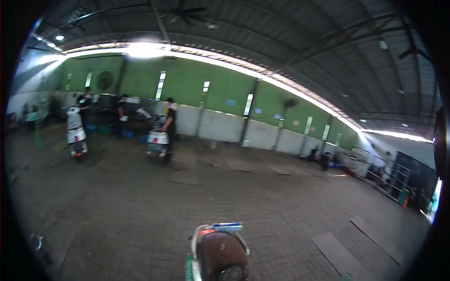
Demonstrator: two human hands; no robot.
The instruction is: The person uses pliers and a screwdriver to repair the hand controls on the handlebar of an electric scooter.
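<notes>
Neither of my hands is visible. Just below me, at the bottom of the head view, is the rear of a scooter (221,246) with a brown seat or top, a pale metal rail round it, a red light and a green strip at its left side. A blue and white object (227,226) lies across its rail. A small rounded green item (346,277) pokes in at the lower edge to the right.
White scooters (75,131) (157,140) stand across the paved floor, with people in dark clothes (169,122) (121,112) beside them. Flat boards (337,253) lie on the right. A metal railing (389,182) and green-and-white walls (276,98) bound the covered space.
</notes>
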